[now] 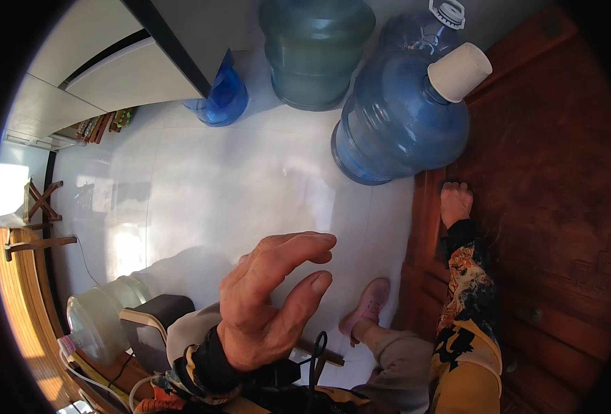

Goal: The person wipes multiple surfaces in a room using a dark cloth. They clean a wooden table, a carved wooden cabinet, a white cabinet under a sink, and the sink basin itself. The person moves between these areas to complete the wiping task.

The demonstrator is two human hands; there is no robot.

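My left hand (274,300) is raised in front of my body with nothing in it. Its fingers bend forward, and a gap separates them from the thumb. On the right, my right hand (456,203) is curled over a dark fitting (444,183) at the edge of a carved red-brown wooden door (538,181). Most of that fitting is hidden by the hand. Just beyond stands a large blue water-cooler bottle (403,119), a white paper cup (460,72) upturned over its neck.
Behind it are another large bottle with a white handled cap (447,14) and a greenish bottle (318,57). A smaller blue container (220,101) stands by the white cabinet (129,77). At lower left lie a clear bottle (95,315) and a dark box (150,326).
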